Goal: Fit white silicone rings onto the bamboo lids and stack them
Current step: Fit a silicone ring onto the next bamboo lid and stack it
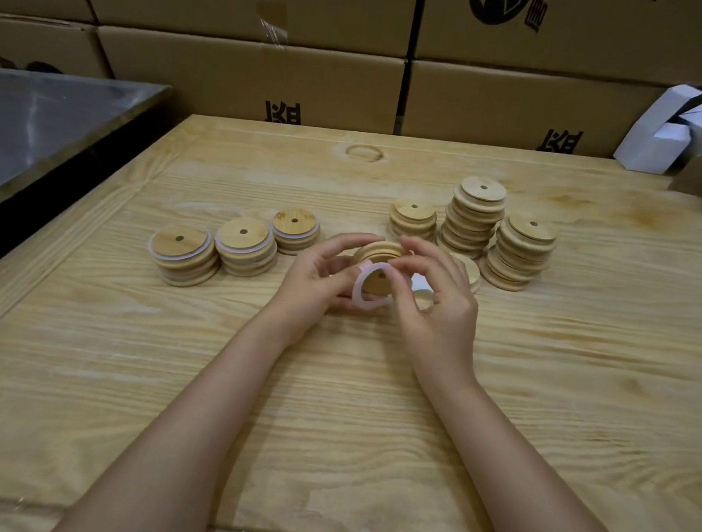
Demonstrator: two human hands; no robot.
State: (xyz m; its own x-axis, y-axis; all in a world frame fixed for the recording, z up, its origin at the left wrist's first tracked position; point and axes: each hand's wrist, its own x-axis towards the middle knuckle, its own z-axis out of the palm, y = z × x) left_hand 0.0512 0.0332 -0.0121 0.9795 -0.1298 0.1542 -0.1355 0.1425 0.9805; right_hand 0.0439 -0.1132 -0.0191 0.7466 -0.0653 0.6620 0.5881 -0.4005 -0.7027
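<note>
Centrally, left hand (320, 274) grips the bamboo lid (376, 251); right hand (439, 299) pinches the white ring (358, 296) against it

Ringed stacks (244, 246) L, bare stacks (474, 219) R block far reach; near table (332, 427) free.

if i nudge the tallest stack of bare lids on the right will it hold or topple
Likely topples: the tallest stack is narrow for its height, its lids visibly offset. The discs look smooth, so upper ones would probably slide off first.
</note>
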